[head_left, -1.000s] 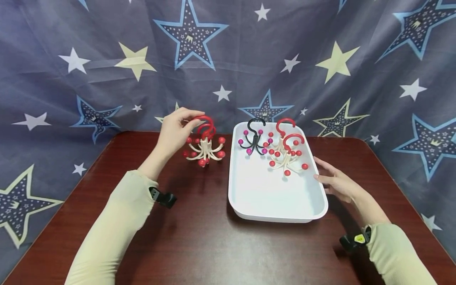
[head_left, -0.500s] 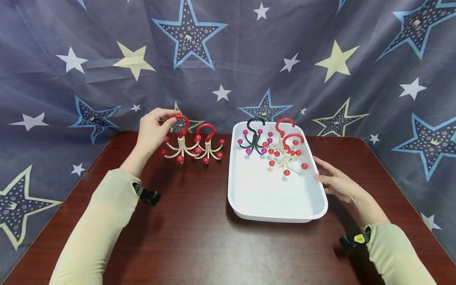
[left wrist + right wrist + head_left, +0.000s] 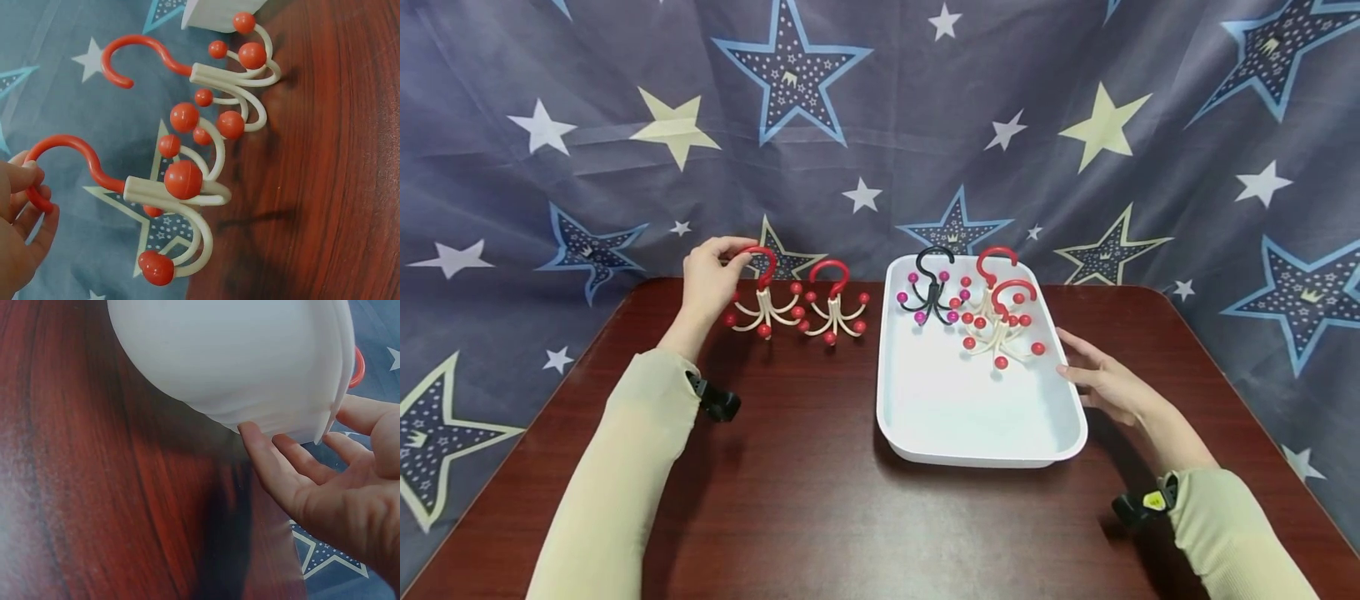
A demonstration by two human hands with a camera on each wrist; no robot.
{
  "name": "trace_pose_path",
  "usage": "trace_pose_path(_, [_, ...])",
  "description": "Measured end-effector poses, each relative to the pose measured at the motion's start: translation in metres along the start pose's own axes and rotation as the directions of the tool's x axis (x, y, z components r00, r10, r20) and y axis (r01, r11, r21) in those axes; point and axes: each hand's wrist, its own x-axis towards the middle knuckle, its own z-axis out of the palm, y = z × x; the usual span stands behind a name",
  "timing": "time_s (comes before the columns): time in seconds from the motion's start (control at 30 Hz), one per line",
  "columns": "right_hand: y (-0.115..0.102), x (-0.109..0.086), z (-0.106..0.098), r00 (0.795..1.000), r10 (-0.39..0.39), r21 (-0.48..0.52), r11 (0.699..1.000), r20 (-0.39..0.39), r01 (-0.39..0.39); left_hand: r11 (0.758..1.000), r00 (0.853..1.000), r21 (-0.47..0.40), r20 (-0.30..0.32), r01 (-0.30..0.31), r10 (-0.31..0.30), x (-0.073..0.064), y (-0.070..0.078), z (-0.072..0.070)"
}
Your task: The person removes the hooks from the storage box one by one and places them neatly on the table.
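My left hand [image 3: 710, 275] pinches the red hook of a red-and-cream claw hanger [image 3: 765, 307], whose curved arms end in red balls. In the left wrist view this hanger [image 3: 162, 190] is upright at the table's back edge; whether it touches the table I cannot tell. A matching hanger [image 3: 833, 310] stands just to its right. My right hand [image 3: 1108, 385] touches the right side of a white tray [image 3: 891, 400]. In the right wrist view, its rather straight fingers [image 3: 269, 469] rest against the tray's outer wall, with the thumb at the rim.
Inside the tray's far half are a black claw hanger [image 3: 933, 296] with magenta balls and two red-and-cream ones, the nearer [image 3: 1000, 333] overlapping the farther. Dark red wooden table [image 3: 790, 500] lies below. A star-patterned curtain [image 3: 895, 150] hangs right behind it.
My left hand has carried its hanger left, from in front of the matching one to beside it, and lowered it slightly. My right hand and the tray stay in place.
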Motion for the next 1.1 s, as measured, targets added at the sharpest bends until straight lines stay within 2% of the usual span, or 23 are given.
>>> trace_pose_path(0.2, [0.0, 0.001, 0.001, 1.0, 0.008, 0.002, 1.0, 0.0, -0.008, 1.0, 1.0, -0.003, 0.001, 0.024, -0.024, 0.0, -0.007, 0.004])
trace_pose_path(0.43, [-0.002, 0.001, 0.001, 1.0, 0.013, -0.01, 1.0, 0.004, -0.013, 0.996, 0.996, -0.003, 0.019, 0.092, -0.092, 0.0, -0.018, 0.008])
trace_pose_path(0.53, [-0.003, 0.0, 0.002, 1.0, 0.014, -0.014, 1.0, 0.005, -0.013, 0.995, 0.994, 0.012, 0.028, 0.102, -0.102, -0.002, -0.024, 0.01])
trace_pose_path(0.8, [-0.004, -0.001, 0.001, 1.0, 0.014, -0.014, 1.0, -0.002, -0.014, 0.997, 0.997, -0.005, 0.02, 0.073, -0.073, -0.007, -0.029, 0.015])
trace_pose_path(0.97, [-0.002, -0.001, 0.0, 1.0, 0.02, -0.01, 1.0, -0.001, -0.02, 1.0, 0.999, -0.012, 0.019, 0.027, -0.027, -0.008, -0.027, 0.017])
trace_pose_path(1.1, [0.0, -0.001, 0.0, 1.0, 0.022, -0.001, 1.0, -0.003, -0.022, 1.0, 1.0, -0.032, -0.005, 0.0, 0.0, -0.007, -0.022, 0.019])
